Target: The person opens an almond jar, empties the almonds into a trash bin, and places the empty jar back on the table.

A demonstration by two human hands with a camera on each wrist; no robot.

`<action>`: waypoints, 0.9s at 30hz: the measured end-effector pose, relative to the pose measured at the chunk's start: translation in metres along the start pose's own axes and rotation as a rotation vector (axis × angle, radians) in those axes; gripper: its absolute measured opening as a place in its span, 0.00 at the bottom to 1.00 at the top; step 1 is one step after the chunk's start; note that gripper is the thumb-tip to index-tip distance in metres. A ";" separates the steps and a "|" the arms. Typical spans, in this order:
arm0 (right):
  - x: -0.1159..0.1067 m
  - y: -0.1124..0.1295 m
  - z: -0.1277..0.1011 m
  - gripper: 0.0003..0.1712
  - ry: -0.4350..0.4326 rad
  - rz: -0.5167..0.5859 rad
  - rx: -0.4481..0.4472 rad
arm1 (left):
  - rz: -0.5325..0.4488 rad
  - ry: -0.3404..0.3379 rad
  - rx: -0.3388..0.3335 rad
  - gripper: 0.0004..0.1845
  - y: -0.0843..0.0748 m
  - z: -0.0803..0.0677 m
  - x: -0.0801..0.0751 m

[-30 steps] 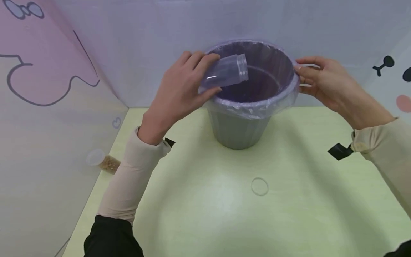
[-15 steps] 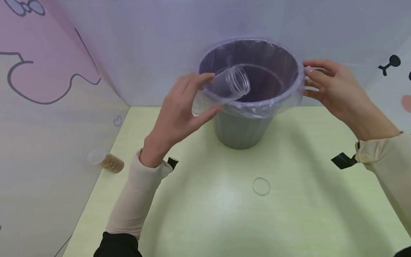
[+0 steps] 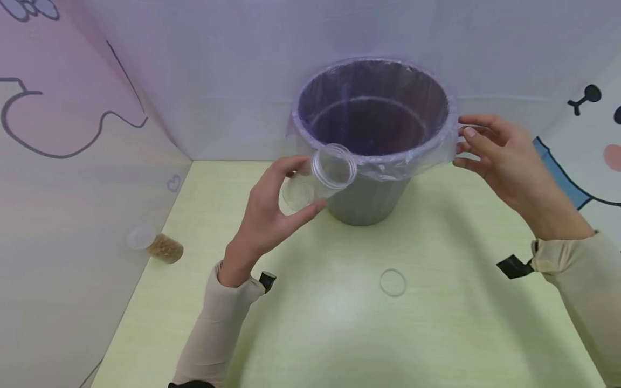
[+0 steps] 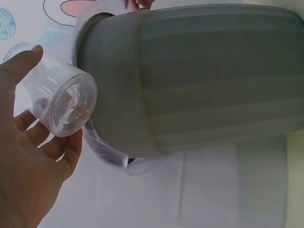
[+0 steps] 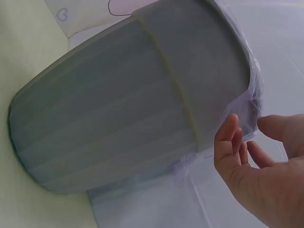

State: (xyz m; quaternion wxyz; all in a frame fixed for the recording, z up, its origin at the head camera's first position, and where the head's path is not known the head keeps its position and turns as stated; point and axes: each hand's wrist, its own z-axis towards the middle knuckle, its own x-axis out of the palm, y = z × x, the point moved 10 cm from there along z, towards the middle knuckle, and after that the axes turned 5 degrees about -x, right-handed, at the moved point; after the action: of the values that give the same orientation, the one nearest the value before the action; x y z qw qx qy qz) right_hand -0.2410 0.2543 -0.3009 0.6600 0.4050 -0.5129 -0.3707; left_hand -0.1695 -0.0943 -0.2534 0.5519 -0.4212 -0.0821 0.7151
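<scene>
- The left hand (image 3: pixel 264 215) holds a clear empty jar (image 3: pixel 317 178) at centre frame in the head view, its fingers curled round the jar's body; the jar is tipped with its open mouth towards the camera and sits just in front of the near rim of the grey bin (image 3: pixel 368 199).
- The jar is so transparent that its walls are hard to trace against the bin behind it; whether it touches the bin liner (image 3: pixel 402 161) cannot be told.
- The right hand (image 3: pixel 499 156) is at the right of the frame beside the bin's rim, fingers loosely spread and holding nothing; whether the fingertips touch the liner is unclear.
- The bin's inside is dark and purple; nothing in it can be made out.
- At lower left a lidded jar of brown grains (image 3: pixel 157 245) lies by the wall, small and blurred.
- A clear ring-shaped thing (image 3: pixel 392 282) lies on the pale green worktop (image 3: pixel 339 334) below the bin; what it is cannot be told.
- Panels with cartoon drawings enclose the worktop, pink at upper left, white and lilac behind.
- The left wrist view shows the jar's flat base (image 4: pixel 71 107) and the bin's ribbed grey side (image 4: pixel 213 80), which the head view shows little of.
- The right wrist view shows the right hand's fingers (image 5: pixel 228 142) open just beside the liner's loose edge (image 5: pixel 254 95), a narrow gap between them.
</scene>
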 end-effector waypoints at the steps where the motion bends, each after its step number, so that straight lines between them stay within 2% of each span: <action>1: 0.000 -0.001 -0.002 0.19 0.002 -0.007 -0.005 | -0.019 0.006 -0.021 0.36 0.005 -0.005 0.003; 4: -0.002 -0.006 -0.009 0.20 0.013 -0.053 -0.023 | -0.071 0.039 -0.086 0.36 0.017 -0.020 0.012; 8: -0.006 -0.013 -0.019 0.21 0.030 -0.092 -0.053 | -0.128 0.120 -0.185 0.37 0.033 -0.040 0.031; 16: -0.005 -0.037 -0.037 0.19 0.091 -0.151 -0.062 | -0.195 0.311 -0.480 0.36 0.070 -0.096 0.081; 21: -0.003 -0.052 -0.049 0.22 0.148 -0.203 -0.074 | -0.256 0.406 -0.597 0.35 0.079 -0.125 0.109; 27: 0.002 -0.068 -0.060 0.23 0.216 -0.225 -0.081 | -0.284 0.475 -0.683 0.34 0.084 -0.151 0.127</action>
State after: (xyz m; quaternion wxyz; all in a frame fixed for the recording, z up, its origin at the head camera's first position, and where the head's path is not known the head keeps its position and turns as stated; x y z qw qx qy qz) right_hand -0.1867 0.2348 -0.3710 0.6816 0.4703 -0.3749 -0.4167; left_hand -0.1298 -0.0690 -0.4625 0.4774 -0.7168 -0.2417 0.4470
